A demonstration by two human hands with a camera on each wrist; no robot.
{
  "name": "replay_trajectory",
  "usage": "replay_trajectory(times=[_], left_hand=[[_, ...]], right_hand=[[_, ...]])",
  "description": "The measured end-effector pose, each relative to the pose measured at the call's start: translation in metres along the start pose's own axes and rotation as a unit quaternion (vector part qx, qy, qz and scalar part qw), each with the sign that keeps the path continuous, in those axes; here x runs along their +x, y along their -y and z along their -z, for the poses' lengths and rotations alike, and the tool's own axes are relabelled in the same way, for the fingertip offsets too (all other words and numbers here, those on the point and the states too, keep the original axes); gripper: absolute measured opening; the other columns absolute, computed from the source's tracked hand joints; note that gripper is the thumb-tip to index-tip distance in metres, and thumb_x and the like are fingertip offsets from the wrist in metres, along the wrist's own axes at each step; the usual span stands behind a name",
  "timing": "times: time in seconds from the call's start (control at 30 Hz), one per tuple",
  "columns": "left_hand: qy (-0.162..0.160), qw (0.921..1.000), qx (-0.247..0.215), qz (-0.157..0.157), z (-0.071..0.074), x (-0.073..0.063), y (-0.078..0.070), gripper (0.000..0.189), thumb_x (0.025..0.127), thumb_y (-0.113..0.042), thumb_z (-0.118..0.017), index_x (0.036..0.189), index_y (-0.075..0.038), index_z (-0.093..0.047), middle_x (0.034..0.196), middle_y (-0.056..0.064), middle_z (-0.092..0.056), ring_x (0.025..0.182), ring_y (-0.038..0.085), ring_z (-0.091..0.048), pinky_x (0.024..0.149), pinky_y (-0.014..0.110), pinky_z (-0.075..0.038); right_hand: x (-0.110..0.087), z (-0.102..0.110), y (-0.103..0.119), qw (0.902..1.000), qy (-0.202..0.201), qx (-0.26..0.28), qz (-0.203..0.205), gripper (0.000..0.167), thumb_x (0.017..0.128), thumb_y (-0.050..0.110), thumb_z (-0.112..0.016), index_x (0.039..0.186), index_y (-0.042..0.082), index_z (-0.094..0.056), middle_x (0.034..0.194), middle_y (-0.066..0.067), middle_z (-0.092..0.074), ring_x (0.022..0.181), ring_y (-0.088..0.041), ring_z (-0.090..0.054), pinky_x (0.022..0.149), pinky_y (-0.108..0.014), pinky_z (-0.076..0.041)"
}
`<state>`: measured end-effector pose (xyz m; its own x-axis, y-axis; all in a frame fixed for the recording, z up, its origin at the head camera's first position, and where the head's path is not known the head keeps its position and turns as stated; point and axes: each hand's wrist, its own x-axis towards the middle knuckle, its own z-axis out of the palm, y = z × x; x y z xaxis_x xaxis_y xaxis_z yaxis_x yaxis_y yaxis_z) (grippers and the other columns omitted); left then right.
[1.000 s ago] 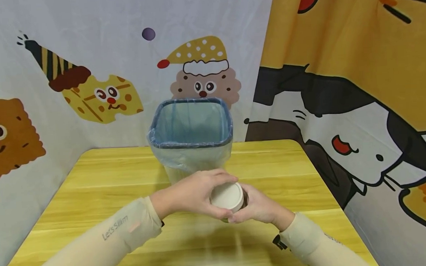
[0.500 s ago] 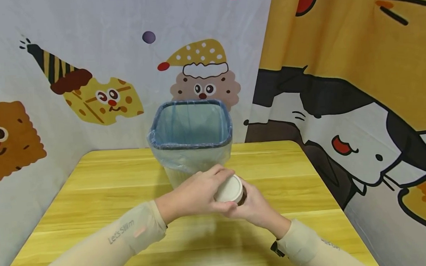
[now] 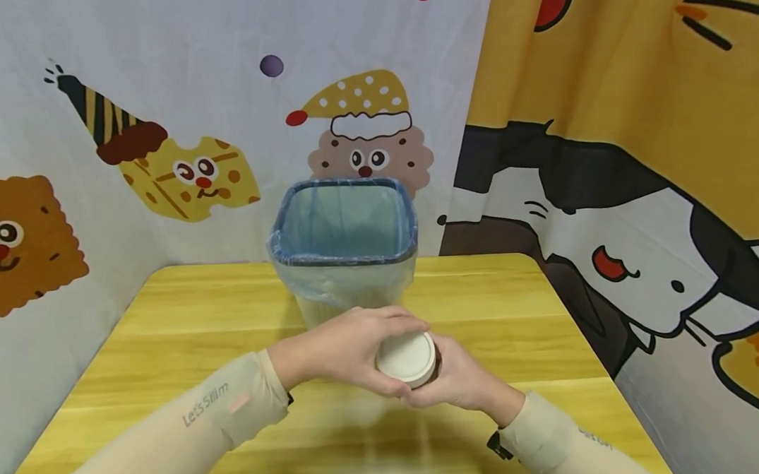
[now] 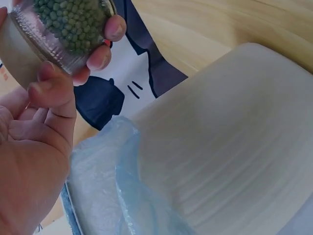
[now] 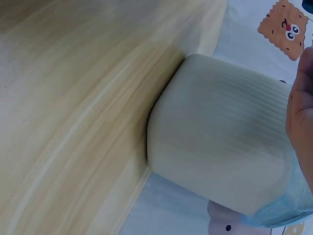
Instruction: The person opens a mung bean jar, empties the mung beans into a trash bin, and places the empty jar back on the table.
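A clear jar (image 4: 73, 27) of small green beans, likely mung beans, shows at the top left of the left wrist view. Its off-white round lid (image 3: 407, 359) faces up toward the head camera. My left hand (image 3: 346, 353) grips the lid, fingers along the far side and thumb on the near side. Around the jar's body, just under the lid, curl the fingers of my right hand (image 3: 465, 378). The hands meet in front of the bin, over the table. At the right edge of the right wrist view only part of the right hand appears, and the jar is out of frame.
Behind the hands, a pale ribbed trash bin (image 5: 215, 132) stands on the wood-grain table (image 3: 186, 323). A translucent bluish bag (image 3: 343, 281) lines it and folds over its rim. Cartoon-printed curtains (image 3: 207, 75) hang at the back and sides.
Both hands, with the jar between them, shifted slightly away and then back toward the body. The left hand's angle on the lid changed, and the lid stays on the jar.
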<state>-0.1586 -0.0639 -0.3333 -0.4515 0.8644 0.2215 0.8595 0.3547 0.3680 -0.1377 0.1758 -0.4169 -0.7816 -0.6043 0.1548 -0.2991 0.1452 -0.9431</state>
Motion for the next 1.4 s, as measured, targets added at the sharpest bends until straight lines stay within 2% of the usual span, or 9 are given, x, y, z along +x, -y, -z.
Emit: replay_trajectory(times=[0.17, 0.4, 0.57, 0.7, 0.8, 0.93, 1.1, 1.3, 1.4], left_hand=[[-0.010, 0.9995, 0.004, 0.029, -0.004, -0.001, -0.003, 0.079, 0.086, -0.044, -0.087, 0.152, -0.011, -0.059, 0.147, 0.003, -0.064, 0.117, 0.013, -0.069, 0.094, 0.021, -0.059], [-0.065, 0.9939, 0.025, 0.086, -0.013, 0.003, -0.011, 0.079, 0.086, -0.046, -0.085, 0.150, -0.007, -0.059, 0.143, 0.007, -0.064, 0.108, 0.018, -0.072, 0.085, 0.028, -0.062], [-0.084, 0.9884, 0.051, 0.116, -0.017, 0.004, -0.014, 0.078, 0.085, -0.053, -0.083, 0.146, -0.009, -0.061, 0.135, 0.004, -0.067, 0.099, 0.017, -0.072, 0.077, 0.030, -0.060], [-0.066, 0.9911, 0.081, 0.082, -0.012, 0.002, -0.010, 0.075, 0.082, -0.057, -0.083, 0.141, -0.016, -0.064, 0.128, -0.003, -0.068, 0.090, 0.010, -0.069, 0.072, 0.024, -0.057], [-0.033, 0.9955, 0.075, 0.046, -0.005, 0.000, -0.006, 0.076, 0.082, -0.056, -0.084, 0.144, -0.018, -0.063, 0.133, -0.005, -0.066, 0.094, 0.007, -0.069, 0.077, 0.023, -0.058], [-0.003, 0.9977, 0.056, 0.039, 0.000, 0.001, -0.005, 0.078, 0.084, -0.053, -0.085, 0.148, -0.015, -0.061, 0.137, -0.001, -0.063, 0.099, 0.009, -0.069, 0.083, 0.023, -0.059], [0.002, 0.9963, 0.042, 0.075, -0.003, 0.004, -0.007, 0.077, 0.084, -0.051, -0.085, 0.146, -0.013, -0.061, 0.131, 0.001, -0.061, 0.094, 0.010, -0.067, 0.078, 0.020, -0.057], [-0.052, 0.9886, 0.054, 0.130, -0.013, 0.008, -0.010, 0.075, 0.084, -0.055, -0.083, 0.139, -0.007, -0.064, 0.121, 0.004, -0.062, 0.090, 0.013, -0.066, 0.072, 0.024, -0.058], [-0.069, 0.9835, 0.058, 0.157, -0.016, 0.008, -0.011, 0.074, 0.085, -0.060, -0.081, 0.136, -0.008, -0.065, 0.117, 0.005, -0.063, 0.086, 0.014, -0.066, 0.069, 0.025, -0.057]], right_hand=[[0.001, -0.002, -0.002, 0.9998, -0.012, -0.005, -0.015, 0.077, 0.080, 0.011, -0.090, 0.148, 0.010, -0.053, 0.135, -0.012, -0.066, 0.117, -0.019, -0.069, 0.099, -0.032, -0.061], [0.002, -0.006, -0.002, 0.9939, -0.093, -0.057, -0.014, 0.084, 0.079, 0.015, -0.090, 0.153, 0.006, -0.051, 0.133, -0.016, -0.068, 0.115, -0.020, -0.069, 0.097, -0.030, -0.061], [0.002, -0.008, -0.001, 0.9928, -0.102, -0.062, -0.014, 0.085, 0.079, 0.013, -0.090, 0.153, 0.002, -0.050, 0.134, -0.019, -0.067, 0.116, -0.023, -0.067, 0.098, -0.029, -0.060], [0.001, -0.008, 0.000, 0.9961, -0.068, -0.055, -0.007, 0.075, 0.082, 0.014, -0.090, 0.148, 0.003, -0.054, 0.131, -0.016, -0.070, 0.113, -0.018, -0.069, 0.096, -0.030, -0.061], [0.000, -0.007, 0.001, 0.9986, -0.041, -0.031, -0.005, 0.072, 0.082, 0.012, -0.089, 0.146, 0.004, -0.055, 0.131, -0.014, -0.069, 0.112, -0.015, -0.070, 0.096, -0.031, -0.061], [0.000, -0.006, 0.003, 0.9994, -0.031, -0.014, -0.008, 0.075, 0.082, 0.013, -0.089, 0.148, 0.006, -0.053, 0.133, -0.014, -0.067, 0.114, -0.016, -0.070, 0.096, -0.031, -0.061], [0.000, -0.008, 0.004, 0.9987, -0.045, -0.017, -0.016, 0.079, 0.082, 0.014, -0.089, 0.151, 0.006, -0.051, 0.135, -0.016, -0.067, 0.115, -0.020, -0.070, 0.097, -0.032, -0.062], [0.003, -0.010, 0.003, 0.9931, -0.100, -0.047, -0.039, 0.089, 0.080, 0.017, -0.091, 0.157, 0.006, -0.047, 0.139, -0.020, -0.065, 0.118, -0.025, -0.067, 0.097, -0.030, -0.060], [0.005, -0.009, 0.002, 0.9926, -0.104, -0.039, -0.048, 0.090, 0.080, 0.016, -0.092, 0.157, 0.005, -0.047, 0.142, -0.021, -0.063, 0.121, -0.028, -0.066, 0.098, -0.030, -0.060]])
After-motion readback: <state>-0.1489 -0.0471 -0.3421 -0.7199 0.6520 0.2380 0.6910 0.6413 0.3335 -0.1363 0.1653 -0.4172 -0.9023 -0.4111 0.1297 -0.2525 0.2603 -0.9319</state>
